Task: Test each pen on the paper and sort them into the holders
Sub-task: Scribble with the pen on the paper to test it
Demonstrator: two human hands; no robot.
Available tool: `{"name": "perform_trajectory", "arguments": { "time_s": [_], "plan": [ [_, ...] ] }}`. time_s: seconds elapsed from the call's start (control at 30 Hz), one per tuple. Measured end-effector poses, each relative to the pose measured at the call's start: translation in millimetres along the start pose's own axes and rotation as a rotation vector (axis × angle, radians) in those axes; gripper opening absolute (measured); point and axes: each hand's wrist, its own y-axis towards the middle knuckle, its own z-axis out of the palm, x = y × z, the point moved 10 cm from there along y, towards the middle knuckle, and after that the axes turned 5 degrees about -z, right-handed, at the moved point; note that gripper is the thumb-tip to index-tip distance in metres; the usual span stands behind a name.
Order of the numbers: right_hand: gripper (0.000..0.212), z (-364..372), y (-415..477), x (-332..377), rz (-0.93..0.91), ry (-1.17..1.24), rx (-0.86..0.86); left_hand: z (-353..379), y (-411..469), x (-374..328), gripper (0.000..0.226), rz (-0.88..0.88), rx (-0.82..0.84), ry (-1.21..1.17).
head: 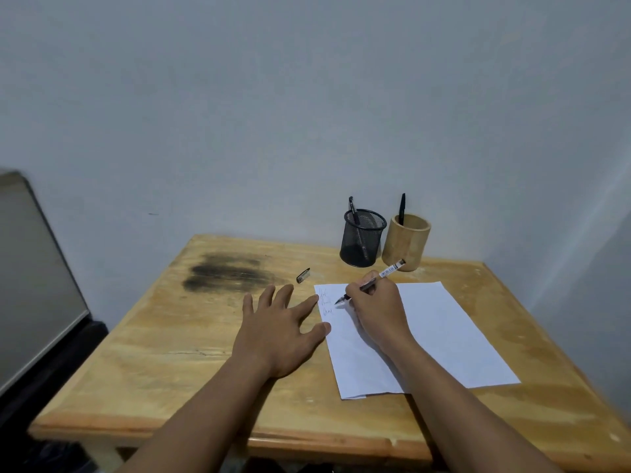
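Pen gripped in the right hand, fingers closed around the barrel, tip down on the paper near its upper left corner, beside three short scribbled lines of ink. Barrel slants up and away past the knuckles, its far end overlapping the base of the wooden holder in this view. Left hand lies flat and empty on the bench, fingers spread, index fingertip and thumb resting on the left edge of the paper. Pen cap lies loose on the bench just beyond the left hand's fingertips, apart from the paper. Beyond the right hand, two holders stand side by side near the wall: a black mesh holder on the left with one black pen upright in it, and the wooden one on the right with another black pen. Dark smudge on the bench surface, beyond and to the left of the left hand.
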Motion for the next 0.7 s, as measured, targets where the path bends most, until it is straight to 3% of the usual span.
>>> {"name": "perform_trajectory", "arguments": {
  "time_s": [0.13,0.3,0.53,0.7],
  "plan": [
    [0.012,-13,1,5,0.029,0.217,-0.070,-4,0,0,0.065,-0.001,-0.015,-0.048],
    [0.013,-23,7,16,0.004,0.322,-0.073,-37,25,15,0.051,-0.140,-0.253,-0.314],
    [0.018,-26,23,6,0.067,0.459,-0.050,-43,65,14,0.027,-0.248,-0.240,-0.201],
    [0.009,-24,27,-3,0.087,0.499,-0.026,-43,71,20,0.016,-0.199,-0.299,-0.211]
  ]
}}
